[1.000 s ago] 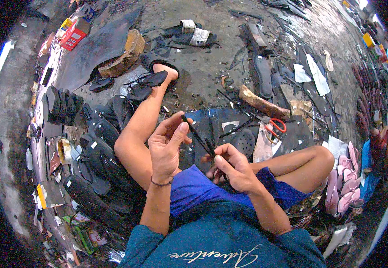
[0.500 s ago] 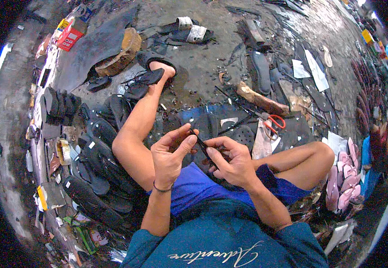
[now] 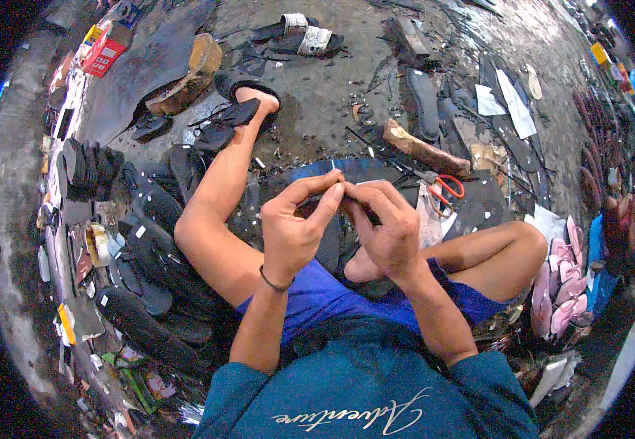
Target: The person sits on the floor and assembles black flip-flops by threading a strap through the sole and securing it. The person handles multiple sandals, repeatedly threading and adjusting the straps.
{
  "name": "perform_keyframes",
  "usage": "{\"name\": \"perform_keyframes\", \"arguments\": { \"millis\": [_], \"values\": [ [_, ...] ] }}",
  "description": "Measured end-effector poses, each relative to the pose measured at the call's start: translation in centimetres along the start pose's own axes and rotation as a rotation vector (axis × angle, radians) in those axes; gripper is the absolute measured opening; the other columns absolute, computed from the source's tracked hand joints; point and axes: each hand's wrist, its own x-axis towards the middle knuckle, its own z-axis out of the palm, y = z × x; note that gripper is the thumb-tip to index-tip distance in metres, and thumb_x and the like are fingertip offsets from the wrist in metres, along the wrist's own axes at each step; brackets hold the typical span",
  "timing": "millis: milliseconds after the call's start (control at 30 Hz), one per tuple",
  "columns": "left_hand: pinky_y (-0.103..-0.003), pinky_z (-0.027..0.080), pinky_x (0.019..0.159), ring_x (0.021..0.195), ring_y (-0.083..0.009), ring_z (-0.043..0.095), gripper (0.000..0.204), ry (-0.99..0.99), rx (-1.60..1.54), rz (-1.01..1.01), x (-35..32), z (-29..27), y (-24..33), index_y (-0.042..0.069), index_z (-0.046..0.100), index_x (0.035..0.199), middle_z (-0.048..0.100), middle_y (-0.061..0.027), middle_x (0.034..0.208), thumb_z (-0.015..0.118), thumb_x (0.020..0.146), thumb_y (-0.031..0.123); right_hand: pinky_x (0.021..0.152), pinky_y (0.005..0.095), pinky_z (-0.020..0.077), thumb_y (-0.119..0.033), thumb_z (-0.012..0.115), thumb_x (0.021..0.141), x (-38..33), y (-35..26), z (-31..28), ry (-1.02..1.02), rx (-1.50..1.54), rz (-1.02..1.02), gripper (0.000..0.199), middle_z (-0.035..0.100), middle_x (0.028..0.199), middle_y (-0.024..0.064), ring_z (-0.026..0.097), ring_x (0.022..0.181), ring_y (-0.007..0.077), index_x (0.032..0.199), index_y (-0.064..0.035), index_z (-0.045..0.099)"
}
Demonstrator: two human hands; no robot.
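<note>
My left hand (image 3: 297, 223) and my right hand (image 3: 389, 230) are raised over my lap, their pinched fingertips meeting. The thin black strip that showed between them half a second ago is now hidden behind the fingers. Both hands remain closed as if around it. Beyond my right hand, scissors (image 3: 448, 193) with orange-red handles lie on a dark sheet. A piece of wood (image 3: 426, 150) rests just past the scissors.
Black sandals and soles (image 3: 158, 252) are heaped on my left. Pink sandals (image 3: 562, 289) sit by my right knee. Farther off are a round wooden block (image 3: 193, 73), white-strapped slides (image 3: 316, 42) and a dark sole (image 3: 424, 106). Scraps litter the floor.
Both hands have moved up and away from me, and their fingertips have come together. The black strip has dropped out of sight behind them. The view has shifted slightly.
</note>
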Motion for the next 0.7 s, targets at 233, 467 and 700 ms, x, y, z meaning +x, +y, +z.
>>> {"name": "perform_keyframes", "arguments": {
  "millis": [233, 467, 700],
  "values": [
    [-0.049, 0.047, 0.103, 0.119, -0.0382, 0.058, 0.055, -0.345, 0.861, -0.173, 3.8, -1.3, -15.2, -0.005, 0.053, 0.133, 0.059, -0.024, 0.13, 0.069, 0.088, 0.023, 0.074, 0.0448, 0.0557, -0.007, 0.063, 0.089, -3.1, -6.1, -6.9, -0.316, 0.946, -0.126, 0.018, 0.067, 0.099, 0.0221, 0.068, 0.085, 0.0362, 0.102, 0.0045, 0.066],
    [-0.05, 0.037, 0.11, 0.133, -0.0469, 0.038, 0.095, -0.2, 1.23, -0.151, 0.3, 3.6, -20.5, 0.001, 0.031, 0.148, 0.033, -0.0286, 0.15, 0.082, 0.072, 0.025, 0.075, 0.0466, 0.0555, -0.003, 0.062, 0.091, -3.0, -8.8, -7.9, -0.402, 1.13, -0.248, 0.02, 0.067, 0.105, 0.0257, 0.067, 0.089, 0.0373, 0.108, 0.006, 0.065],
    [-0.041, 0.05, 0.093, 0.105, -0.0374, 0.065, 0.059, 0.23, 0.621, -0.045, 2.4, -1.0, -18.9, -0.004, 0.045, 0.135, 0.065, -0.0232, 0.116, 0.068, 0.084, 0.014, 0.071, 0.0262, 0.05, -0.003, 0.072, 0.087, -1.4, -3.0, -4.7, -0.111, 0.398, 0.259, 0.016, 0.069, 0.091, 0.0098, 0.065, 0.08, 0.0147, 0.103, -0.0006, 0.071]
  ]
}}
